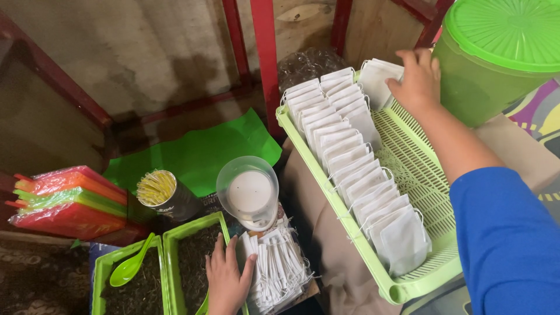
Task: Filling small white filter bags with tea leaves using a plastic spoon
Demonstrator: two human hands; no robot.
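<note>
There is a single view, from a camera worn on the person's head, looking steeply down and a little forward. It sits close, within arm's reach of the light green tray (350, 233) on the right and the green bins (169, 245) low on the left. Red frame bars (265, 64) cross the top.

My left hand (226, 280) rests on the rim between the right bin (192, 256) and the loose bag pile (277, 265) just right of it. Spoon (131, 267) lies in the left bin (125, 280). Cup (248, 191) stands behind the pile, straw tin (160, 193) left of it, folder stack (67, 201) far left. Tray (350, 230) sits right, bags (356, 169) in a row inside. My right hand (417, 81) is on the rearmost bags, probably touching; lidded tub (496, 55) just right.
</note>
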